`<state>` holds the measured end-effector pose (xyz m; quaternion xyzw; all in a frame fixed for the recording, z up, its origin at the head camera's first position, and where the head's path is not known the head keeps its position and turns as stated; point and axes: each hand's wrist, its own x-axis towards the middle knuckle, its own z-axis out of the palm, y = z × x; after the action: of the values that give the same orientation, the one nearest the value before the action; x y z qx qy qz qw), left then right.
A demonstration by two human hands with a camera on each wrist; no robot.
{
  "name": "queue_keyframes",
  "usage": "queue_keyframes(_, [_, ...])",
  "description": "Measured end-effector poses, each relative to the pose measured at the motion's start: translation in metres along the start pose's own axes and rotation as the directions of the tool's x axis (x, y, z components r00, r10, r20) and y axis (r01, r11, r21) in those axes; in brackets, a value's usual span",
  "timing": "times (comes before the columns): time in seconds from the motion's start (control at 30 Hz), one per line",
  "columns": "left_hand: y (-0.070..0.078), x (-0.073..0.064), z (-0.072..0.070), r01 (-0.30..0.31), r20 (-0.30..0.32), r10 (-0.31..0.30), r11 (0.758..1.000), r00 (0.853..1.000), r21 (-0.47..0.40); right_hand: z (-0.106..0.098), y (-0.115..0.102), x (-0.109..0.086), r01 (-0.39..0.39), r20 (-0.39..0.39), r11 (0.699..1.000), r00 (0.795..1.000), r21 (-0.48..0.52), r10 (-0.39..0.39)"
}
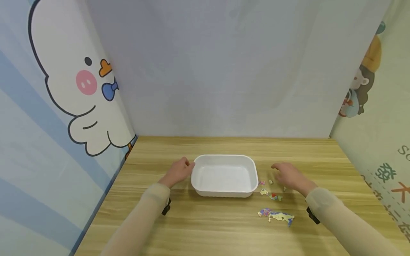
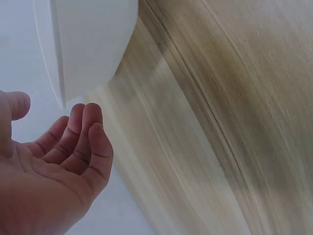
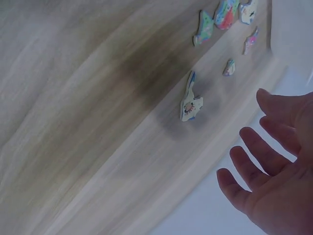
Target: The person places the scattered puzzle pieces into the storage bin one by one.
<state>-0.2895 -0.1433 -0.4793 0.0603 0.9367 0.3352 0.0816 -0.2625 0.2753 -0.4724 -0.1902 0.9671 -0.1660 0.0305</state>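
A white rectangular tray (image 1: 224,193) stands mid-table. My left hand (image 1: 179,171) is at its left rim, fingers loosely bent; in the left wrist view this hand (image 2: 63,166) has thumb and fingertips apart and close to the rim (image 2: 61,73). Whether they touch it I cannot tell. Right of the tray, my right hand (image 1: 293,176) hovers over small, flat, irregular puzzle pieces (image 1: 264,192). Its relaxed fingers hold nothing in the right wrist view, where a pale piece with blue edges (image 3: 190,104) lies nearest the fingertips. A longer joined strip of pieces (image 1: 278,215) lies nearer me.
The wood-grain table (image 1: 192,227) meets a pale grey curtain (image 1: 224,78) at the back. A blue-and-white cloth printed with a cartoon duck (image 1: 73,71) hangs left, and a printed pale green cloth (image 1: 378,142) hangs right.
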Motion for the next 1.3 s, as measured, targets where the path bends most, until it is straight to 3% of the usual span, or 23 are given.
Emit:
queue_keyframes(0.2, [0.000,-0.005,0.002,0.000,0.005,0.000,0.999,1.000,0.047,0.006,0.003,-0.002,-0.046,0.042,0.998,0.998,0.031,0.045])
queue_keyframes(0.4, [0.002,-0.009,0.005,0.036,0.049,-0.035,0.999,0.998,-0.021,0.015,0.007,-0.001,-0.090,0.079,0.996,0.993,0.020,0.088])
queue_keyframes(0.73, [-0.006,-0.007,0.011,-0.104,0.045,0.104,0.995,0.994,0.001,0.025,0.008,0.003,-0.067,0.082,0.997,0.994,-0.027,0.069])
queue_keyframes(0.97, [-0.011,-0.008,0.013,-0.077,0.076,0.082,0.995,0.994,-0.066,0.029,0.009,0.006,-0.068,0.073,0.998,0.995,-0.017,0.069])
queue_keyframes(1.3, [-0.010,-0.012,0.016,-0.082,0.032,0.086,0.992,0.996,-0.098,0.032,0.012,0.006,-0.066,0.049,0.998,0.997,0.011,0.066])
